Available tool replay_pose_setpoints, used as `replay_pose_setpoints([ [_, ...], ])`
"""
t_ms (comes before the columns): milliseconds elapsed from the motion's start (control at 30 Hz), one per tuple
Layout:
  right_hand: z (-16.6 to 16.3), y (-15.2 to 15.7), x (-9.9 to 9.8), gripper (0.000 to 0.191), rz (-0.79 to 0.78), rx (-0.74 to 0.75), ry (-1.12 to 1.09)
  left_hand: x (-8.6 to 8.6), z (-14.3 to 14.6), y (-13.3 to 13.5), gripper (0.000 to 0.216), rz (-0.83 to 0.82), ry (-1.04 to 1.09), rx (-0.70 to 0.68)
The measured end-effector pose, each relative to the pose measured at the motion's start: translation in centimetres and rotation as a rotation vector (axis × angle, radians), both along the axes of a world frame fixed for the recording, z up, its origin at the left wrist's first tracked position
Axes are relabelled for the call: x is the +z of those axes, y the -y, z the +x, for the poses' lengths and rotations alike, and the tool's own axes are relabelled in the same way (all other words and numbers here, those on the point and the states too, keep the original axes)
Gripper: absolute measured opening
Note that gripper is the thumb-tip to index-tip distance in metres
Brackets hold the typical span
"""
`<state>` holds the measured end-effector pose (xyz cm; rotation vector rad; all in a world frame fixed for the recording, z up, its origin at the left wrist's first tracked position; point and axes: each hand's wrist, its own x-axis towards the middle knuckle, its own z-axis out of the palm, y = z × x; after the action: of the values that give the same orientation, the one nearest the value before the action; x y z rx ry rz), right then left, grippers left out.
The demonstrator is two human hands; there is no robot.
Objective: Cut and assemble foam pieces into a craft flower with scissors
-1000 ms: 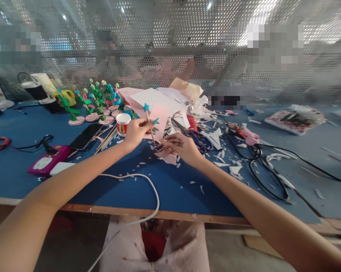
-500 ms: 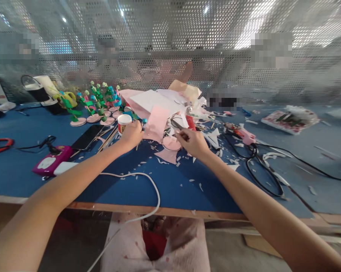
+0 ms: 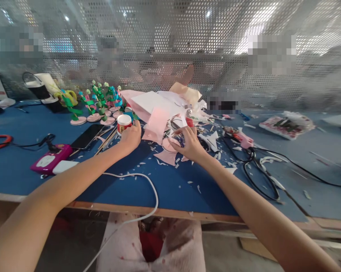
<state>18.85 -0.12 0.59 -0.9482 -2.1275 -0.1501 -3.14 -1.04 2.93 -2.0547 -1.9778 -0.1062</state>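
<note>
My left hand point(image 3: 130, 138) is closed beside a small jar point(image 3: 124, 124) with a white lid and a red label. What its fingers hold, if anything, is hidden. My right hand point(image 3: 191, 143) has its fingers apart and curved, the thumb over a round pink disc point(image 3: 169, 144). Whether the thumb touches the disc cannot be told. A pink paper rectangle point(image 3: 157, 124) lies between the hands, with a cut pink scrap point(image 3: 166, 157) in front of the disc. Something red point(image 3: 189, 122) shows behind the right fingers.
Green and blue curled-paper plants point(image 3: 99, 100) on pink bases stand back left. A black phone point(image 3: 87, 136), thin sticks point(image 3: 106, 141) and a purple box point(image 3: 51, 159) lie left. White cable point(image 3: 156, 192) crosses the table edge. Paper sheets point(image 3: 153, 102), scraps and black cord point(image 3: 261, 185) lie around.
My right hand has opened away from a dark thin tool it held by the disc. The left hand has drawn slightly left, and the blue-tipped piece by its fingers no longer shows.
</note>
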Motion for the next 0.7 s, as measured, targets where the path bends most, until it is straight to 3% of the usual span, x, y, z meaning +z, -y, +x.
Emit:
replay_pose_setpoints([
  [100, 0.0, 0.1, 0.5, 0.016, 0.058, -0.013, -0.036, 0.6, 0.4, 0.6, 0.048, 0.04, 0.02, -0.003],
  [233, 0.0, 0.5, 1.2, 0.015, 0.061, -0.037, -0.145, 1.8, 0.7, 1.6, 0.037, 0.242, 0.06, -0.104],
  [400, -0.7, 1.2, 1.2, 0.025, -0.013, 0.093, -0.075, 2.8, 2.0, 1.5, 0.033, 0.329, 0.227, -0.222],
  [533, -1.3, 1.6, 1.0, 0.034, 0.009, 0.125, -0.027, 3.6, 4.4, -2.5, 0.055, 0.09, 0.406, -0.126],
  [600, -1.3, 1.6, 1.1, 0.033, 0.009, 0.126, -0.034, 4.2, 5.3, -5.5, 0.066, -0.024, 0.607, -0.049],
  [700, -1.0, 1.4, 1.2, 0.033, -0.002, 0.119, -0.037, 4.5, 5.8, -9.4, 0.072, -0.02, 0.946, -0.084],
])
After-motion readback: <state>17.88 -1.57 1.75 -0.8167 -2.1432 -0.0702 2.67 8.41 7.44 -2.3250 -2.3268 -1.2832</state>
